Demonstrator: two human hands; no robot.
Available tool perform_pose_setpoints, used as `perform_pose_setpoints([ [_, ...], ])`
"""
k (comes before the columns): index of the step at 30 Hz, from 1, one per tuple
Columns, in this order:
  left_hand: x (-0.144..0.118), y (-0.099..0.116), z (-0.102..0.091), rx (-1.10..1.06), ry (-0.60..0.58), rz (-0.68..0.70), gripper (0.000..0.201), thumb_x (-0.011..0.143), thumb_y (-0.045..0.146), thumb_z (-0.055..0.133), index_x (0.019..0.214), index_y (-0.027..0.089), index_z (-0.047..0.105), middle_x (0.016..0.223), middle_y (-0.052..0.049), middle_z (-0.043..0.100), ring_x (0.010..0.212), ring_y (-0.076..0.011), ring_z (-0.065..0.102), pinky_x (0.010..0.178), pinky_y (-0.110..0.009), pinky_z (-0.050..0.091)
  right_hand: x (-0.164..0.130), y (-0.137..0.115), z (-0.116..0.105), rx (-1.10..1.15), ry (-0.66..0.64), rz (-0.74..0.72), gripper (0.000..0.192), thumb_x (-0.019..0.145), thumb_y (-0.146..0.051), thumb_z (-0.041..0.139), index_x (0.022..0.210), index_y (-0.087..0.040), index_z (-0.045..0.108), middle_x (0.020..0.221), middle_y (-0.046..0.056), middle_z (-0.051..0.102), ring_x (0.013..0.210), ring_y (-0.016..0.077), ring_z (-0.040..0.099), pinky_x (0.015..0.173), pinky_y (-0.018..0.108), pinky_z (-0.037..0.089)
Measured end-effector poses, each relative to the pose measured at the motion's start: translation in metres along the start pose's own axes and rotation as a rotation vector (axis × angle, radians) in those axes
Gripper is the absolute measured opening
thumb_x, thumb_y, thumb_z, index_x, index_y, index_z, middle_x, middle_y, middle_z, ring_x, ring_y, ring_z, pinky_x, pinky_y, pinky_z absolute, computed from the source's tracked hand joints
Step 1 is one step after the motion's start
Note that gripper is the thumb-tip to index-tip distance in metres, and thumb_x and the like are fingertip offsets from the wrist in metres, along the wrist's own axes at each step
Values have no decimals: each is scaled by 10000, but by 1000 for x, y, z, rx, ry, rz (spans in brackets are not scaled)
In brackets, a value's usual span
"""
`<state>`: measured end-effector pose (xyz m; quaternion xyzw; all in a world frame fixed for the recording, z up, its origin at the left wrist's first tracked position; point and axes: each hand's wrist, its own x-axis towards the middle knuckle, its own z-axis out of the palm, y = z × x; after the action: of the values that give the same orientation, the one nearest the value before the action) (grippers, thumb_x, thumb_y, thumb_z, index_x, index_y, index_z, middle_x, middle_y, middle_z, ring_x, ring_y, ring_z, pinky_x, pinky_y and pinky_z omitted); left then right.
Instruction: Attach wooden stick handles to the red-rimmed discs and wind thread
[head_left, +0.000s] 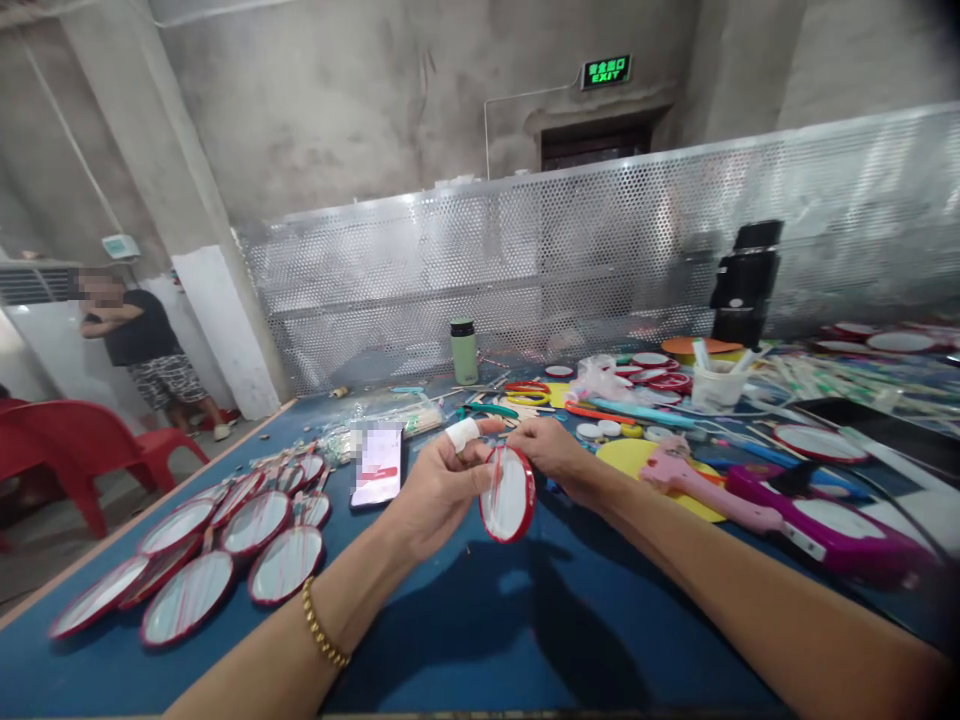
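Mid-frame, the left hand [442, 490] pinches the red-rimmed disc [509, 502] roughly upright over the counter [420, 660]; the right hand [551, 455] curls by its top edge, grip unclear. That white finger wrap [463, 435] could weaken the pinch, letting it slip.

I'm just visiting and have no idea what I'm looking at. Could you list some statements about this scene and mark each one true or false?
1. The left hand holds a red-rimmed disc. True.
2. The gold bead bracelet is on the right wrist. False: it is on the left.
3. A finger of the left hand has a white wrapping. True.
4. The exit sign glows red. False: it glows green.
5. The phone has a lit screen. True.
6. The green bottle has a white cap. False: its cap is dark.
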<state>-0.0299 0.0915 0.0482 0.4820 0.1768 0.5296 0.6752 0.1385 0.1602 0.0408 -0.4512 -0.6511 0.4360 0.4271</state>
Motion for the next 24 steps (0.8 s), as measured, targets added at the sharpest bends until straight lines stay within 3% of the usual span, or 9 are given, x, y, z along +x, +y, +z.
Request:
perform_pose_setpoints([
  [6, 3, 12, -7, 20, -47, 12, 555, 608, 173, 906, 1103, 118, 660, 682, 29, 652, 557, -71, 606, 558, -177, 477, -17, -22, 6, 372, -150, 32, 106, 614, -262, 588, 545, -181, 580, 611, 4, 595, 593, 117, 527, 656, 279, 470],
  [10, 3, 23, -11, 31, -71, 48, 550, 603, 138, 890, 1105, 142, 666, 685, 35, 646, 539, -62, 585, 571, -183, 471, -25, -34, 13, 747, -319, -51, 110, 628, -239, 652, 544, -176, 617, 633, 6, 597, 684, 148, 564, 742, 312, 475],
  [15, 2, 26, -15, 66, -160, 58, 509, 664, 165, 856, 1137, 157, 667, 719, 16, 663, 556, -70, 591, 645, -219, 487, -31, -43, 11, 859, -356, -127, 120, 712, -224, 649, 598, -192, 624, 673, -6, 596, 710, 142, 566, 778, 312, 465],
  [20, 4, 25, -17, 83, -191, 60, 506, 689, 202, 851, 1156, 165, 658, 715, 15, 648, 567, -73, 574, 625, -218, 471, -32, -52, 0, 895, -241, -173, 209, 752, -189, 645, 573, -217, 541, 633, -15, 484, 694, 144, 506, 737, 299, 457],
  [24, 2, 25, -15, 90, -196, 57, 469, 704, 212, 840, 1137, 170, 665, 679, 26, 617, 528, -71, 544, 582, -223, 465, -36, -56, -3, 1009, -372, -144, 263, 763, -186, 646, 565, -214, 476, 590, -36, 368, 613, 127, 436, 672, 292, 462],
])
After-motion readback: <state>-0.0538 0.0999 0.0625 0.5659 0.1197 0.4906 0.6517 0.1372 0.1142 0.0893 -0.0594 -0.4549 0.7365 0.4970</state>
